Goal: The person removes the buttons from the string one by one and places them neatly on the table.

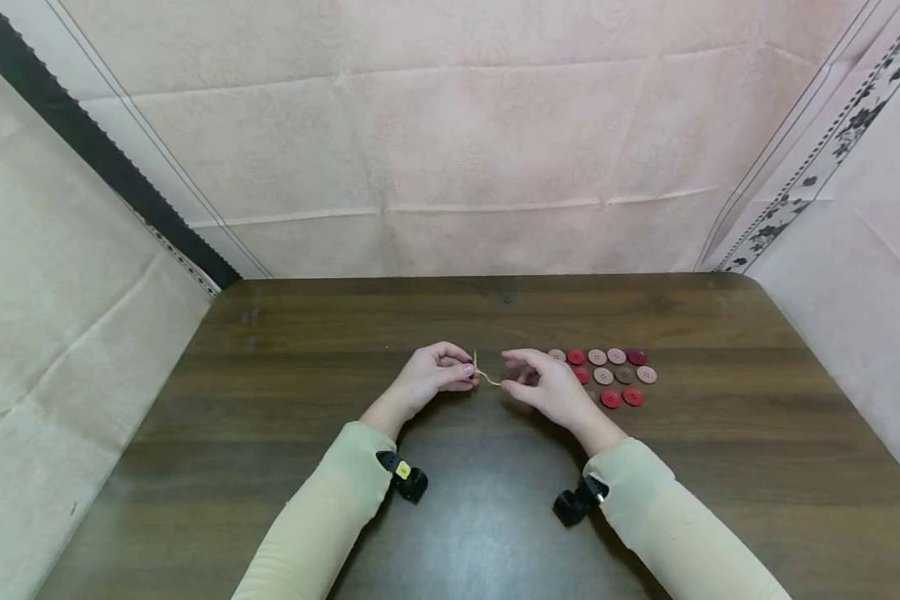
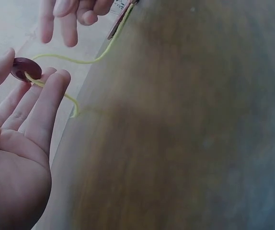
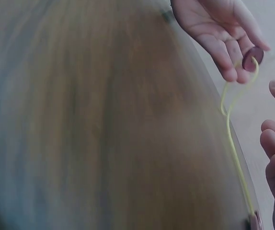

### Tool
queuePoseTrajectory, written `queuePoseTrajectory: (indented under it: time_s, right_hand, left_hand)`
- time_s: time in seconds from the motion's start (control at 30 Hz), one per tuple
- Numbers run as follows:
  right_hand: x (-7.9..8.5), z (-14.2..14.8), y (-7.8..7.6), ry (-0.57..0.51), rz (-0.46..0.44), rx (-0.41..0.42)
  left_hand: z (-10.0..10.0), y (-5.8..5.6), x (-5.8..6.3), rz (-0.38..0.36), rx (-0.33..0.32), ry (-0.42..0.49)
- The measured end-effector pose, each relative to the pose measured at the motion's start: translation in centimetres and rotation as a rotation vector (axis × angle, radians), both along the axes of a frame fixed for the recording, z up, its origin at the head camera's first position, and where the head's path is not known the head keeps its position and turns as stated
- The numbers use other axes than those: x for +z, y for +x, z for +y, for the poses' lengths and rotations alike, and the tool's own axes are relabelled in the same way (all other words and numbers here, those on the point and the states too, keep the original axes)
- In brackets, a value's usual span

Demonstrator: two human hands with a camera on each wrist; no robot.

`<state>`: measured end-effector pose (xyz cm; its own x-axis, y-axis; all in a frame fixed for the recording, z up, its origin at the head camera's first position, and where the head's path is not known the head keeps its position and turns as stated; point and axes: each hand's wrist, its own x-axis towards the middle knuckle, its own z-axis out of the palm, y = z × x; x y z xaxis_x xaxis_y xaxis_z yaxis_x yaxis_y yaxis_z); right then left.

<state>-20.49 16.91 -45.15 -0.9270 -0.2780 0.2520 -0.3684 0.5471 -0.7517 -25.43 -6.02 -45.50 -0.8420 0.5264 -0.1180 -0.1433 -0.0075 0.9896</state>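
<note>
Between thumb and fingertips, my left hand (image 1: 437, 372) pinches a dark red button (image 2: 26, 70) above the table. A yellow string (image 2: 94, 61) passes through a hole of this button, and a short end hangs down beside the fingers. In the right wrist view the longer part of the string (image 3: 231, 139) droops toward the buttons lying on the table. My right hand (image 1: 551, 387) hovers just right of the left one, left of the laid-out buttons. Its thumb and fingers are bent loosely and apart, with nothing between them.
Rows of buttons lie on the brown wooden table (image 1: 307, 392) at the right, among them a red button (image 1: 632, 396), a pale pink button (image 1: 617, 357) and a brown button (image 1: 625, 375). My right hand partly covers them. A pale cloth (image 1: 450, 167) hangs behind the table.
</note>
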Motion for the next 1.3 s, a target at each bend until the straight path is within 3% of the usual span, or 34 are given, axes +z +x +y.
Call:
queuePoseTrajectory:
  time_s: [0.4, 0.9, 1.3]
  right_hand:
    - [-0.3, -2.2, -0.2, -0.013, -0.013, 0.023]
    - [-0.1, -3.4, -0.1, -0.007, -0.014, 0.03]
    - [-0.3, -3.8, -0.2, -0.012, 0.04, 0.004]
  left_hand:
    - [0.1, 0.2, 0.2, 0.011, 0.005, 0.002]
    - [0.2, 0.4, 0.2, 0.018, -0.034, 0.002]
    - [0.1, 0.6, 0.4, 0.038, -0.044, -0.013]
